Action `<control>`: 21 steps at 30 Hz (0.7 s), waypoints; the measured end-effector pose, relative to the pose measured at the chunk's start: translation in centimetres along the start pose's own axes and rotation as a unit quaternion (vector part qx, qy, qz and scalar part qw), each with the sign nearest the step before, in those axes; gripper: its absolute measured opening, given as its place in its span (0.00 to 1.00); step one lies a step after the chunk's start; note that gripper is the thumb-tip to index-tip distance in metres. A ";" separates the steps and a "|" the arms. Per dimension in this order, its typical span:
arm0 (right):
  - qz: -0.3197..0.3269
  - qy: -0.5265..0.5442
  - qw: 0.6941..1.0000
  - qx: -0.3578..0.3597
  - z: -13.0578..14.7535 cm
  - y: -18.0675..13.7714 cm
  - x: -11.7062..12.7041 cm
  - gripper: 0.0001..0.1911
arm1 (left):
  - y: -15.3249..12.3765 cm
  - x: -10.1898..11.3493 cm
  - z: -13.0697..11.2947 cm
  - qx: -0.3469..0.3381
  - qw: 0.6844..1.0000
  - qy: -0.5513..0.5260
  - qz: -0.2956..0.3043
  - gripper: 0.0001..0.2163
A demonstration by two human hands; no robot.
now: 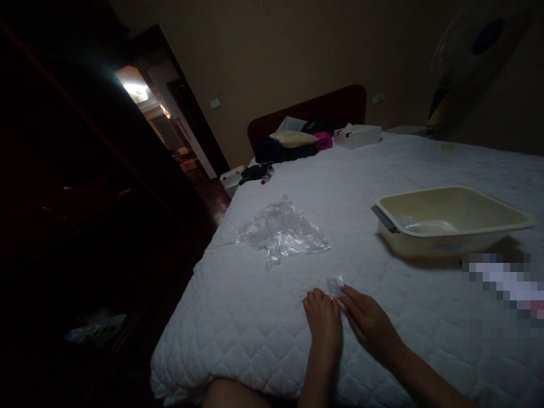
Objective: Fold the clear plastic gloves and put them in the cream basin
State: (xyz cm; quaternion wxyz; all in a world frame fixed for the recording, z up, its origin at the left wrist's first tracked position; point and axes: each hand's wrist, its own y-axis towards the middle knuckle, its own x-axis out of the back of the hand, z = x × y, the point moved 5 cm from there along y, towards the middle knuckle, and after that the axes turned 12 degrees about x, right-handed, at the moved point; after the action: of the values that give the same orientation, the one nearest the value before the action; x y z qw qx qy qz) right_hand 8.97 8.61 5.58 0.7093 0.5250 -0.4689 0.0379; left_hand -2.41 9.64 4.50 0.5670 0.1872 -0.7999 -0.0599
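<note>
Both my hands are close together low over the white quilted bed (238, 334). Between them is a small piece of clear plastic (335, 285), perhaps a little bag. My left hand (323, 315) has its fingers curled down at the plastic's near left edge. The thumb and fingers of my right hand (370, 322) pinch the plastic's right side. A larger crumpled clear plastic bag (284, 233) lies flat on the bed just beyond my hands. What my left fingertips hold is partly hidden.
A cream plastic tub (442, 241) with a grey handle stands to the right, clear plastic inside. A blurred-out patch (505, 289) lies beside it. Farther back are a pillow (293, 139), dark clothes and a white box (357, 136). A fan (480, 45) stands at the right.
</note>
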 end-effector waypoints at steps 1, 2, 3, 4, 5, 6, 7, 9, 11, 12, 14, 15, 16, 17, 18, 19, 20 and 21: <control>0.019 -0.004 1.000 0.012 0.1 0.0 -0.3 0.18 | 0.0 0.1 0.0 0.001 1.000 -0.002 0.000 0.09; 0.036 -0.008 0.999 0.016 0.0 0.0 -0.7 0.20 | 0.0 0.2 0.0 0.001 1.000 -0.006 -0.001 0.09; 0.051 -0.012 0.999 0.013 -0.1 -0.1 -1.0 0.21 | 0.0 0.3 0.0 0.001 1.000 -0.012 -0.002 0.09; 0.066 -0.014 0.998 0.006 -0.3 -0.2 -1.4 0.22 | 0.0 0.5 -0.1 0.001 1.000 -0.019 -0.003 0.09; 0.078 -0.015 0.997 0.000 -0.5 -0.4 -1.8 0.22 | 0.0 0.6 -0.1 0.001 1.000 -0.026 -0.005 0.09; 0.088 -0.013 0.996 -0.003 -0.6 -0.5 -2.1 0.22 | -0.1 0.8 -0.1 0.002 0.999 -0.035 -0.007 0.09; 0.097 -0.008 0.995 -0.006 -0.7 -0.7 -2.3 0.23 | -0.2 1.0 0.0 0.007 0.999 -0.047 -0.013 0.09; 0.105 0.008 0.994 -0.015 -0.9 -1.0 -2.6 0.23 | -0.5 1.6 0.2 0.015 0.996 -0.077 -0.041 0.07; 0.111 0.027 0.993 -0.027 -1.0 -1.1 -2.8 0.23 | -1.0 2.3 0.2 -0.013 0.991 -0.104 -0.081 0.07; 0.115 0.037 0.992 -0.033 -1.0 -1.1 -2.8 0.23 | -1.3 2.5 0.1 -0.050 0.987 -0.113 -0.099 0.10; 0.117 0.054 0.991 -0.043 -1.1 -1.0 -2.8 0.23 | -1.8 2.5 -0.4 -0.138 0.976 -0.124 -0.113 0.16; 0.112 0.060 0.991 -0.049 -1.1 -1.0 -2.6 0.23 | -2.0 2.3 -0.5 -0.165 0.972 -0.127 -0.106 0.17; 0.102 0.065 0.991 -0.053 -1.1 -0.9 -2.4 0.24 | -2.1 2.1 -0.5 -0.176 0.971 -0.131 -0.095 0.18; 0.088 0.069 0.992 -0.057 -1.0 -0.9 -2.1 0.25 | -2.0 1.8 -0.3 -0.173 0.972 -0.136 -0.084 0.18; 0.075 0.073 0.993 -0.058 -1.0 -0.8 -1.7 0.26 | -1.9 1.5 -0.2 -0.164 0.974 -0.139 -0.073 0.18; 0.064 0.077 0.993 -0.055 -0.9 -0.7 -1.3 0.28 | -1.8 1.2 0.0 -0.153 0.976 -0.143 -0.064 0.18; 0.057 0.082 0.994 -0.048 -0.7 -0.7 -1.0 0.30 | -1.8 1.0 0.2 -0.146 0.977 -0.146 -0.059 0.18; 0.053 0.087 0.994 -0.038 -0.6 -0.6 -0.8 0.31 | -1.7 0.9 0.3 -0.142 0.977 -0.151 -0.056 0.18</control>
State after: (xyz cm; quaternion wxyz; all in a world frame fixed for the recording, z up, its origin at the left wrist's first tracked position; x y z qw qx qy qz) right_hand 9.23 9.11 4.60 0.7639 0.4667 -0.4337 0.1034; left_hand -2.52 7.67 4.69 0.4566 0.1386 -0.8476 -0.2322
